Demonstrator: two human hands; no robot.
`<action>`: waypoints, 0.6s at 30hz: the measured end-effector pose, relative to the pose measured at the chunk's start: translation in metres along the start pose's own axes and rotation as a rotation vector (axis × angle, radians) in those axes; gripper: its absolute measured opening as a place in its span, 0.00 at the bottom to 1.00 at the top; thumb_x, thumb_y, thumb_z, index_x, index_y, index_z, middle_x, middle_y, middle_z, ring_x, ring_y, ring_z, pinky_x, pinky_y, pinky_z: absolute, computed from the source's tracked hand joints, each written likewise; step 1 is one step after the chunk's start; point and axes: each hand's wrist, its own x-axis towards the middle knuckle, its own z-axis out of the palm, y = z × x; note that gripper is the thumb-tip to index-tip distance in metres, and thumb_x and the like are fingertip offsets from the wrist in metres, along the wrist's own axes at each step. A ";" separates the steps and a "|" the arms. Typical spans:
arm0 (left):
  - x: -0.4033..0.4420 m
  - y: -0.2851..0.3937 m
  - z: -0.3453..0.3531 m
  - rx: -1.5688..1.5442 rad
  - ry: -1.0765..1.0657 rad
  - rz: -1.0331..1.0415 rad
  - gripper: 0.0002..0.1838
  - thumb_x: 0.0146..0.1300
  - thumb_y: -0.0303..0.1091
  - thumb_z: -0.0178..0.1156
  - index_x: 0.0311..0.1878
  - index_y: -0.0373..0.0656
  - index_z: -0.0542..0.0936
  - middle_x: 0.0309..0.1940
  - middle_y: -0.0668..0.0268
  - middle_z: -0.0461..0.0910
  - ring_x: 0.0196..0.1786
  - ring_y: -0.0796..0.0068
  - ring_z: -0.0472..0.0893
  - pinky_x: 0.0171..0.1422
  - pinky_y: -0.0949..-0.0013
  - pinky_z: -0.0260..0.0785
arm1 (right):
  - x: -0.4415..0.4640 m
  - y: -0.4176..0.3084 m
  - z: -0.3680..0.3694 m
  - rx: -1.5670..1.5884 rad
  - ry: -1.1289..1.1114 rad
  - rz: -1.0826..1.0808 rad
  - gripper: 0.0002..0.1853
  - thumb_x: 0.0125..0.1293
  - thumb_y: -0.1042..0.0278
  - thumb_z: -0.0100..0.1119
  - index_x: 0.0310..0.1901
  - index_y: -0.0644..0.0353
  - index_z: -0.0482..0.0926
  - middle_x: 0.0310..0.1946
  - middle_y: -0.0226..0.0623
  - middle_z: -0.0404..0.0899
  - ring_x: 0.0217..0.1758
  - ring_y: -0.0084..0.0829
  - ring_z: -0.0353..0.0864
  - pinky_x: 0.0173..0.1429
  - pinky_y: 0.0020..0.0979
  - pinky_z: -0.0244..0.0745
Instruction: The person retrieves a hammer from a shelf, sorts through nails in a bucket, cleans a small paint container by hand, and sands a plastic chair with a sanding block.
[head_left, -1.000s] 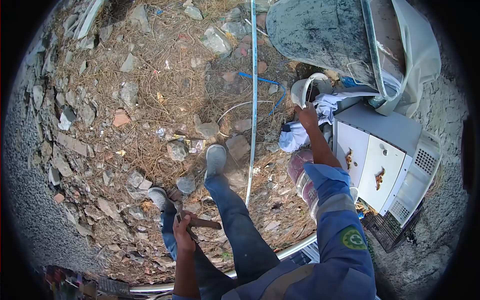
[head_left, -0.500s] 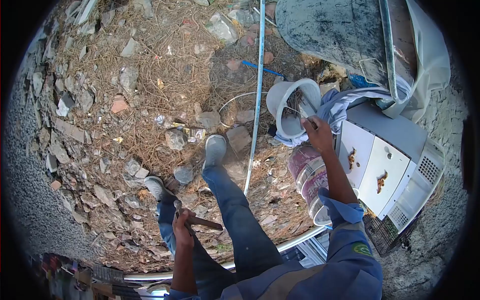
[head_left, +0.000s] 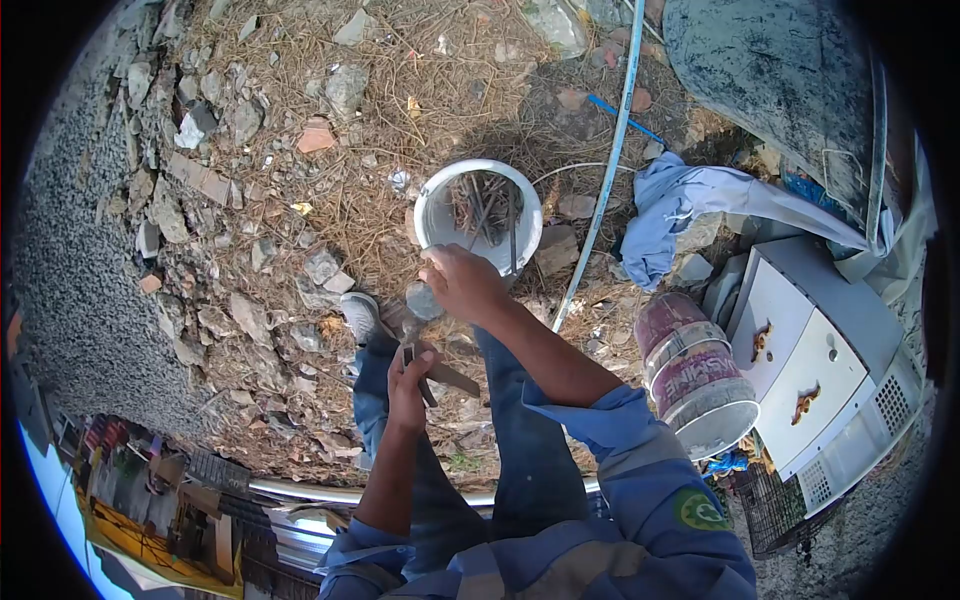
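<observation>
My left hand point(head_left: 408, 388) is closed around a hammer point(head_left: 455, 378), its brownish handle pointing right and its metal head toward the feet. A second dark, narrow piece shows below the handle; its kind is unclear. My right hand point(head_left: 465, 283) is closed at the near rim of a white bucket point(head_left: 427, 215), though its exact hold is partly hidden. Several dark, thin rods or sticks point(head_left: 483, 205) lie inside the bucket. The bucket is in front of my legs, over straw-strewn ground.
Stones and dry needles cover the ground point(head_left: 270, 200). A pale blue pipe point(head_left: 605, 190) runs across it. To the right are a blue-grey cloth point(head_left: 660, 215), stacked pink-stained buckets point(head_left: 695, 365), a white appliance-like box point(head_left: 800, 350) and a large dark tub point(head_left: 770, 80).
The white bucket has come left, away from the cloth and box, with my right hand at its rim. My left hand still holds the hammer. The view has shifted.
</observation>
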 end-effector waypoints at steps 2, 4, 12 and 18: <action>0.018 -0.024 -0.019 -0.061 -0.024 -0.035 0.19 0.67 0.44 0.59 0.52 0.39 0.78 0.42 0.59 0.83 0.51 0.64 0.81 0.61 0.58 0.68 | -0.018 0.021 -0.001 0.047 0.040 -0.097 0.22 0.73 0.55 0.58 0.59 0.63 0.76 0.53 0.56 0.81 0.54 0.57 0.82 0.57 0.49 0.77; 0.023 -0.025 -0.025 -0.143 -0.055 -0.048 0.19 0.68 0.44 0.58 0.52 0.39 0.78 0.41 0.60 0.82 0.51 0.63 0.81 0.61 0.57 0.68 | -0.035 0.043 -0.034 0.068 0.209 0.069 0.22 0.73 0.54 0.61 0.59 0.63 0.79 0.53 0.52 0.82 0.58 0.49 0.83 0.62 0.42 0.76; 0.046 -0.043 -0.016 -0.190 -0.028 -0.048 0.18 0.68 0.44 0.57 0.50 0.38 0.78 0.40 0.61 0.78 0.51 0.62 0.79 0.63 0.57 0.66 | -0.072 0.363 -0.164 -0.284 0.789 0.894 0.58 0.57 0.34 0.72 0.75 0.71 0.56 0.67 0.63 0.70 0.67 0.55 0.75 0.69 0.50 0.69; 0.059 -0.079 -0.014 0.018 0.099 -0.109 0.17 0.65 0.44 0.58 0.48 0.39 0.79 0.38 0.61 0.81 0.47 0.67 0.79 0.59 0.62 0.66 | -0.035 0.400 -0.231 0.094 0.821 0.893 0.54 0.53 0.44 0.79 0.72 0.75 0.65 0.62 0.61 0.78 0.65 0.54 0.78 0.69 0.48 0.71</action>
